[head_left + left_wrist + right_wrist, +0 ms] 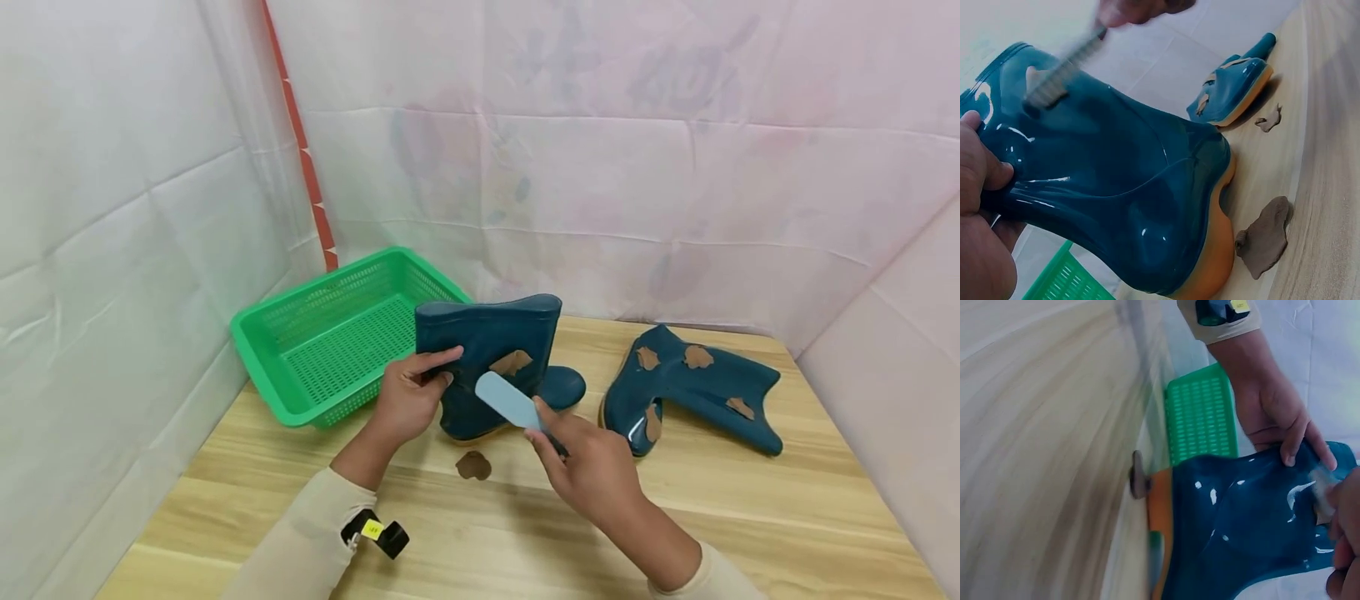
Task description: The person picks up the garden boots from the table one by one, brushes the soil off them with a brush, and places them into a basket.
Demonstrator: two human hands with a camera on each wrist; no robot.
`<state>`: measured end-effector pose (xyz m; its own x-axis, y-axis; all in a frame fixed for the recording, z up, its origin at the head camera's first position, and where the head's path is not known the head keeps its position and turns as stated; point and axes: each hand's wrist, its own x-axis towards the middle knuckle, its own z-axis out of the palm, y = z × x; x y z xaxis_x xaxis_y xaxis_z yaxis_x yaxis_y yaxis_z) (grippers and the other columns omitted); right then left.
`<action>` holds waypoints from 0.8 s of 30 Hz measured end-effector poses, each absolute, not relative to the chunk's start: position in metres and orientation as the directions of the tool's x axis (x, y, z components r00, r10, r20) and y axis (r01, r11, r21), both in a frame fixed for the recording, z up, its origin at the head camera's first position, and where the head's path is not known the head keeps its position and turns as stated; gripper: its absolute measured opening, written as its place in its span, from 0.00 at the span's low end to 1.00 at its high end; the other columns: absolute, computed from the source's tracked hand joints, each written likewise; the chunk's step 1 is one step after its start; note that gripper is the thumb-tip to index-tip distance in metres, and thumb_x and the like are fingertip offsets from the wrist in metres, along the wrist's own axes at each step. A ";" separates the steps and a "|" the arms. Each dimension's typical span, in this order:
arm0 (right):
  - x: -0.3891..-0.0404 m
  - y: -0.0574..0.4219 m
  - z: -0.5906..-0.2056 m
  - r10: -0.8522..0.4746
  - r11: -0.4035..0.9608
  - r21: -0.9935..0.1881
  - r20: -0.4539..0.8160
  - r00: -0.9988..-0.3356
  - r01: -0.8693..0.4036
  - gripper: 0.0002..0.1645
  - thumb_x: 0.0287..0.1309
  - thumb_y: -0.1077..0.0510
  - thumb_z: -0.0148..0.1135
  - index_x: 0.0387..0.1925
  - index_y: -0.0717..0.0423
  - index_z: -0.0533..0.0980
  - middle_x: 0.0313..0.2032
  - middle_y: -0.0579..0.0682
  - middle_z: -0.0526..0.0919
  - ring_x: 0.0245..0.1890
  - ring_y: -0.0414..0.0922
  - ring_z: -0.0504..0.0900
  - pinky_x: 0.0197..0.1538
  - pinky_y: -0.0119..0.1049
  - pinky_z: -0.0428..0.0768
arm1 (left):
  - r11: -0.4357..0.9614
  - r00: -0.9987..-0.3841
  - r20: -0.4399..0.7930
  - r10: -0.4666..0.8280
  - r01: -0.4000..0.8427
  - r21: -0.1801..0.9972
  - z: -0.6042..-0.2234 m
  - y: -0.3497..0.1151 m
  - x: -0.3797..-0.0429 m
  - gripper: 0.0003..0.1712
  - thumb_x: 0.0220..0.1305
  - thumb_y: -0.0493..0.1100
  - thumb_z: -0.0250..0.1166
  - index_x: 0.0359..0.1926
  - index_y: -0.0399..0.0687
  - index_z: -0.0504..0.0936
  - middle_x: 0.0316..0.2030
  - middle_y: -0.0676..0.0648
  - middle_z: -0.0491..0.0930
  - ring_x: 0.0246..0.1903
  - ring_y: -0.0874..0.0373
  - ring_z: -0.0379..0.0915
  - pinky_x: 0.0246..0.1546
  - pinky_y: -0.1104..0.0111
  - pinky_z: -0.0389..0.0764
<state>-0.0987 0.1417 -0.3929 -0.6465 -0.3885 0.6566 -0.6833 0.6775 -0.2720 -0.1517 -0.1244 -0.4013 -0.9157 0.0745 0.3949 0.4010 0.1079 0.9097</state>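
Note:
A dark blue rubber boot (480,329) with a tan sole stands on the table, its shaft upright. My left hand (408,396) grips the side of the shaft, thumb and index finger lying on the near face. In my right hand (600,467) is a brush (506,400) with a light blue back; the left wrist view shows its bristles (1069,72), blurred, over a brown mud-like patch (513,362) on the shaft. The brush hides part of the boot. A loose brown piece (473,465) lies on the table before the boot.
A second blue boot (690,375) lies on its side at the right, with several brown patches on it. At the back left stands a green perforated basket (258,367). Behind the wooden table (420,542) hang white sheets (600,183). Another small brown piece (1269,119) shows in the left wrist view.

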 end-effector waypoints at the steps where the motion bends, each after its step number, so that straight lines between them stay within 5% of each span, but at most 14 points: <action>1: -0.100 0.141 -0.392 -0.393 0.660 -0.263 0.677 -0.622 -0.704 0.25 0.70 0.48 0.65 0.60 0.61 0.82 0.24 0.45 0.81 0.15 0.28 0.60 0.17 0.23 0.57 | 0.107 -0.915 0.397 0.072 0.403 0.909 -0.402 -0.125 -0.152 0.22 0.67 0.22 0.60 0.57 0.40 0.86 0.50 0.39 0.83 0.18 0.59 0.54 0.27 0.68 0.66; 4: -0.103 0.138 -0.387 -0.368 0.662 -0.258 0.705 -0.606 -0.703 0.26 0.70 0.49 0.66 0.62 0.61 0.81 0.24 0.48 0.81 0.14 0.30 0.60 0.17 0.25 0.56 | 0.106 -0.912 0.401 0.081 0.408 0.907 -0.402 -0.127 -0.151 0.22 0.68 0.22 0.60 0.58 0.40 0.86 0.40 0.39 0.82 0.16 0.59 0.52 0.25 0.68 0.65; 8: -0.104 0.139 -0.384 -0.316 0.741 -0.283 0.654 -0.688 -0.609 0.31 0.58 0.57 0.76 0.62 0.61 0.80 0.25 0.50 0.84 0.14 0.31 0.59 0.16 0.27 0.54 | 0.120 -0.903 0.418 0.103 0.429 0.895 -0.402 -0.127 -0.150 0.22 0.68 0.23 0.61 0.58 0.39 0.85 0.27 0.40 0.75 0.15 0.59 0.50 0.24 0.67 0.63; 14: -0.096 0.151 -0.390 -0.295 0.784 -0.299 0.591 -0.751 -0.544 0.29 0.57 0.57 0.77 0.60 0.59 0.82 0.26 0.46 0.85 0.15 0.32 0.67 0.16 0.27 0.57 | 0.139 -0.900 0.427 0.093 0.436 0.889 -0.403 -0.126 -0.151 0.22 0.68 0.23 0.61 0.58 0.41 0.86 0.28 0.43 0.75 0.17 0.58 0.52 0.25 0.67 0.63; 22: -0.090 0.152 -0.389 -0.372 0.597 -0.292 0.725 -0.580 -0.747 0.26 0.74 0.45 0.60 0.58 0.62 0.83 0.24 0.43 0.82 0.16 0.28 0.62 0.19 0.21 0.56 | 0.105 -0.910 0.405 0.089 0.413 0.905 -0.401 -0.127 -0.150 0.22 0.68 0.22 0.60 0.58 0.39 0.86 0.48 0.38 0.83 0.13 0.59 0.49 0.22 0.68 0.63; 24: -0.091 0.150 -0.384 -0.362 0.585 -0.280 0.750 -0.554 -0.761 0.30 0.76 0.42 0.54 0.58 0.62 0.83 0.24 0.44 0.82 0.16 0.29 0.64 0.19 0.22 0.57 | 0.108 -0.907 0.409 0.098 0.418 0.902 -0.401 -0.126 -0.150 0.21 0.68 0.23 0.60 0.58 0.39 0.86 0.45 0.38 0.84 0.13 0.59 0.49 0.22 0.67 0.63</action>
